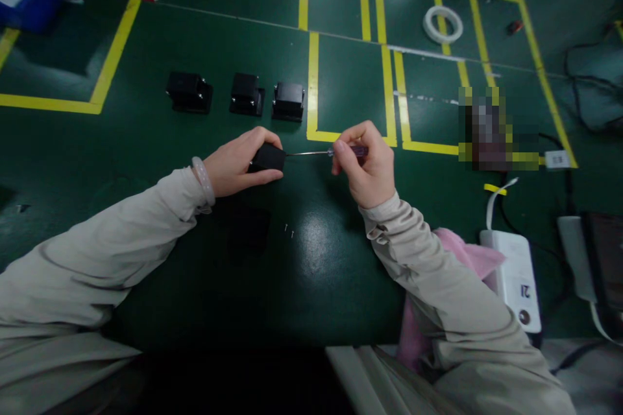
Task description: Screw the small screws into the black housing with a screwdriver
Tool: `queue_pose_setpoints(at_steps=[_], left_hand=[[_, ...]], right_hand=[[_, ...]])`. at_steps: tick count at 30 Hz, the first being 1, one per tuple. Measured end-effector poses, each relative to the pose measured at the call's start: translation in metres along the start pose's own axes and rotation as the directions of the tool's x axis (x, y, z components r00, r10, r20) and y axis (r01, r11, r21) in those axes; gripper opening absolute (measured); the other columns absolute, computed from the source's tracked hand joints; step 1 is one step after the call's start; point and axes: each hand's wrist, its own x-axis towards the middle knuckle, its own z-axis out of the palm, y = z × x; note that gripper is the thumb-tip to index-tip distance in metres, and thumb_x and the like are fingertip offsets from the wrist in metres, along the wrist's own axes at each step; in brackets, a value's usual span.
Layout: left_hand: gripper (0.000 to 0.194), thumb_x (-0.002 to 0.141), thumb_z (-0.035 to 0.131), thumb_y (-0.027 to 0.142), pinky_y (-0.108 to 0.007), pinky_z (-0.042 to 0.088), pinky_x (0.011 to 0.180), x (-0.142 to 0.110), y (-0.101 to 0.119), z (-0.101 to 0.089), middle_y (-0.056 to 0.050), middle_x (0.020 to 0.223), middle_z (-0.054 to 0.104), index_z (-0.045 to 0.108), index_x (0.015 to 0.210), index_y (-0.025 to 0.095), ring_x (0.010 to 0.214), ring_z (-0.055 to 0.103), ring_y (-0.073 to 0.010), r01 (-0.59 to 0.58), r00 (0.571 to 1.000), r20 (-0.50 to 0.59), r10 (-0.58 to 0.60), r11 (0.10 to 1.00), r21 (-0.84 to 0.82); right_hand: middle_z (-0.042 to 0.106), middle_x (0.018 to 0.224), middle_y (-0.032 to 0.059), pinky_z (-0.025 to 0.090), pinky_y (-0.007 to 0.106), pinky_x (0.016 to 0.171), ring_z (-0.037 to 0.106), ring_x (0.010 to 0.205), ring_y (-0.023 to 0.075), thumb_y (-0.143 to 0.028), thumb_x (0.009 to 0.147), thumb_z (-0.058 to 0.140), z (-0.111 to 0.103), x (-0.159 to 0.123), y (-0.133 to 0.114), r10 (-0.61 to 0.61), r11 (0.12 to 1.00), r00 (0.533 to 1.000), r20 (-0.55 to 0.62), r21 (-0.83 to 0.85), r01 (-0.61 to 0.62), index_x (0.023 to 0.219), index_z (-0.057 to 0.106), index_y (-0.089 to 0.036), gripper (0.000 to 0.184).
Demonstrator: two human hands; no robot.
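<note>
Black block (270,157) held in the left hand (239,162); screwdriver (311,154) gripped by the right hand (368,165) could slip if tilted.

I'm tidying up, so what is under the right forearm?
Pink cloth shows past both edges of the right sleeve. The sleeve covers the stretch between, so whether it is one piece, or anything else lies there, cannot be seen.
</note>
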Motion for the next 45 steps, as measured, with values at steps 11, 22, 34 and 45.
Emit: queue_pose_setpoints(at_steps=[11, 22, 34, 45], left_hand=[[0.048, 0.088, 0.058, 0.052, -0.040, 0.052, 0.087, -0.0005, -0.0025, 0.0003, -0.011, 0.116, 0.061, 0.055, 0.118, 0.015, 0.100, 0.062, -0.0247, -0.020, 1.000, 0.000, 0.020, 1.000, -0.004], [0.048, 0.087, 0.059, 0.052, -0.042, 0.052, 0.087, 0.0000, -0.0024, 0.0002, -0.012, 0.115, 0.061, 0.056, 0.117, 0.015, 0.100, 0.062, -0.0256, -0.027, 1.000, -0.005, 0.027, 1.000, -0.013], [0.048, 0.086, 0.058, 0.053, -0.041, 0.052, 0.092, 0.0004, -0.0017, 0.0005, -0.011, 0.116, 0.062, 0.056, 0.116, 0.016, 0.103, 0.062, -0.0250, -0.021, 1.000, -0.006, 0.021, 1.000, -0.017], [0.049, 0.086, 0.058, 0.055, -0.042, 0.052, 0.090, 0.0005, -0.0012, -0.0003, -0.011, 0.116, 0.062, 0.056, 0.116, 0.016, 0.101, 0.062, -0.0252, -0.016, 1.000, -0.001, 0.016, 1.000, -0.015]], right_hand=[[0.053, 0.059, -0.0093, 0.042, 0.024, 0.051, 0.052, 0.048, 0.0055, -0.043, 0.099, 0.056, -0.0003, 0.0002, 0.0009, 0.020, 1.000, 1.000, 0.007, -0.004, -0.020, 0.089, 0.049, -0.022, 0.024], [0.051, 0.061, -0.0093, 0.043, 0.026, 0.050, 0.053, 0.047, 0.0070, -0.049, 0.099, 0.057, 0.0008, -0.0009, 0.0037, 0.040, 0.999, 0.999, -0.002, 0.020, -0.040, 0.095, 0.050, -0.024, 0.026], [0.050, 0.059, -0.0102, 0.043, 0.028, 0.050, 0.050, 0.046, 0.0072, -0.051, 0.098, 0.056, 0.0011, -0.0017, 0.0032, 0.050, 0.998, 0.999, 0.002, 0.037, -0.050, 0.098, 0.049, -0.025, 0.027], [0.049, 0.061, -0.0104, 0.044, 0.029, 0.052, 0.052, 0.048, 0.0083, -0.051, 0.098, 0.057, 0.0017, -0.0019, 0.0021, 0.042, 0.999, 0.999, -0.004, 0.031, -0.042, 0.104, 0.047, -0.025, 0.028]])
